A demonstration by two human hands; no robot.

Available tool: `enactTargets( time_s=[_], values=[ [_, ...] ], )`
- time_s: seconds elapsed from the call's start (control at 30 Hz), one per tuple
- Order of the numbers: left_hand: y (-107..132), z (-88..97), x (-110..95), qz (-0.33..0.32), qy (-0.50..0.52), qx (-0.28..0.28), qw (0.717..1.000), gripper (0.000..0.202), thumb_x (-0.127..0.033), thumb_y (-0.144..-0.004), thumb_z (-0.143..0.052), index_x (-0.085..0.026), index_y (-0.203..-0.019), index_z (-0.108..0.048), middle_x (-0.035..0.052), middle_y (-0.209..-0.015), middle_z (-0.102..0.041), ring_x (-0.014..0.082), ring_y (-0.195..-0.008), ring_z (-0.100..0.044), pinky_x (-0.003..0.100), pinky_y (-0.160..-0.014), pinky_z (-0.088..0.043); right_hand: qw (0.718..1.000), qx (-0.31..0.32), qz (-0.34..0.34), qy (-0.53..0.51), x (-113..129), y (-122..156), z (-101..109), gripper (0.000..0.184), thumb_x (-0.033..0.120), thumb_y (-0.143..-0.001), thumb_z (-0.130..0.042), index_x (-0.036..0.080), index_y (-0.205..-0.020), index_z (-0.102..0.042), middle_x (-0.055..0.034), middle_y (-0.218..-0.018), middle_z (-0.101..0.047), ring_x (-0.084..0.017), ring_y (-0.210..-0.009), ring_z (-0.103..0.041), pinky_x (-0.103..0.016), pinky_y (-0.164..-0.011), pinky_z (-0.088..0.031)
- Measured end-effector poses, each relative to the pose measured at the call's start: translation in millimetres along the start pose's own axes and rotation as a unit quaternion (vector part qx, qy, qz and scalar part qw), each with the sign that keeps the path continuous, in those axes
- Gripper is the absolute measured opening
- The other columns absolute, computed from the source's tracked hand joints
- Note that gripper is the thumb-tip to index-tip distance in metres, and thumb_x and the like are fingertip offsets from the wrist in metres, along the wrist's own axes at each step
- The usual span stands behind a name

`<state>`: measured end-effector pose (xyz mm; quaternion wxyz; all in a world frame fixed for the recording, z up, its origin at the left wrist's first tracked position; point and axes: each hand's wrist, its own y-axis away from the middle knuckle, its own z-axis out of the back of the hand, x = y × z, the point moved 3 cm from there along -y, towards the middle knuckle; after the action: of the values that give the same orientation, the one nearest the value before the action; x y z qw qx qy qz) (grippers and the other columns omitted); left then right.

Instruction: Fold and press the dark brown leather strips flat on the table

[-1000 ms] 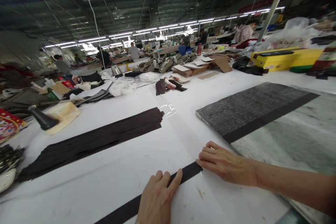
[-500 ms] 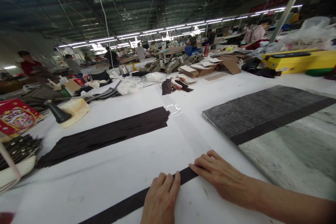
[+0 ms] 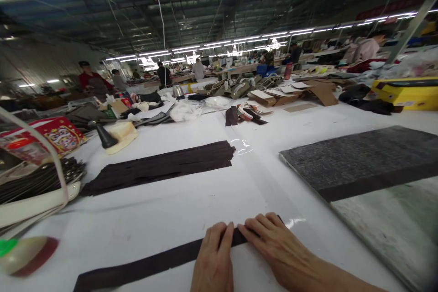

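Observation:
A long dark fabric strip lies slantwise across the white table near me. My left hand rests over its right part, with bent fingers pressed together on the cloth. Close beside it, my right hand covers the strip near its right end, fingers curled down onto it. A short piece of strip shows between the hands, and a dark tip pokes out past the right fingers. What lies under the palms is hidden. Farther back is a pile of similar dark strips.
At right, speckled grey fabric with a dark band lies on a pale board. A green-capped bottle lies at lower left, near bundled straps. A black-handled tool, cardboard pieces and a yellow box stand behind.
The view has turned left, bringing the strip's left end and the bottle into sight. My right hand has slid closer to my left and now covers more of the strip.

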<state>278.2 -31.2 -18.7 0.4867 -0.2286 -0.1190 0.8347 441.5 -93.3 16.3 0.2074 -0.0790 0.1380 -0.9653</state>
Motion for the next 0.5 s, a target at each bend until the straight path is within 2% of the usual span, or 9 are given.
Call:
enactTargets(
  time_s=[0.17,0.27,0.4,0.5],
  values=[
    [13.0,1.3,3.7,-0.041,-0.115,0.011,0.992,0.043,-0.013,-0.089,-0.043,-0.007,-0.132,-0.045,0.0120,-0.107,-0.062,0.0242,-0.096,-0.060,0.034,-0.083,-0.055,0.997,-0.051,0.000,0.050,-15.9,24.8,-5.7,0.055,-0.004,-0.074,-0.041,0.013,-0.125,-0.053,-0.0095,-0.109,-0.059,-0.022,-0.089,-0.051,-0.040,-0.084,-0.037],
    [19.7,3.9,5.6,-0.064,-0.161,0.005,0.985,0.041,-0.016,-0.092,-0.041,-0.006,-0.131,-0.047,0.0110,-0.108,-0.063,0.0233,-0.096,-0.060,0.032,-0.083,-0.054,0.996,-0.038,-0.001,0.081,-28.1,43.5,-1.1,0.061,-0.007,-0.072,-0.038,0.013,-0.127,-0.052,-0.0101,-0.112,-0.059,-0.022,-0.092,-0.053,-0.040,-0.085,-0.038],
    [26.6,6.9,4.8,-0.072,-0.192,-0.016,0.979,0.040,-0.021,-0.096,-0.037,-0.008,-0.133,-0.047,0.0091,-0.114,-0.063,0.0224,-0.099,-0.060,0.031,-0.086,-0.053,0.991,-0.035,-0.018,0.126,-48.6,72.9,10.2,0.066,-0.011,-0.069,-0.032,0.015,-0.126,-0.054,-0.0090,-0.114,-0.059,-0.021,-0.099,-0.055,-0.041,-0.090,-0.037],
    [28.3,5.7,3.3,-0.058,-0.190,-0.026,0.980,0.041,-0.024,-0.096,-0.038,-0.009,-0.134,-0.046,0.0087,-0.116,-0.063,0.0226,-0.101,-0.059,0.032,-0.087,-0.052,0.981,-0.057,-0.050,0.178,-59.0,86.0,28.2,0.059,-0.011,-0.071,-0.031,0.015,-0.116,-0.060,-0.0076,-0.108,-0.062,-0.020,-0.095,-0.057,-0.043,-0.090,-0.038]
  ],
)
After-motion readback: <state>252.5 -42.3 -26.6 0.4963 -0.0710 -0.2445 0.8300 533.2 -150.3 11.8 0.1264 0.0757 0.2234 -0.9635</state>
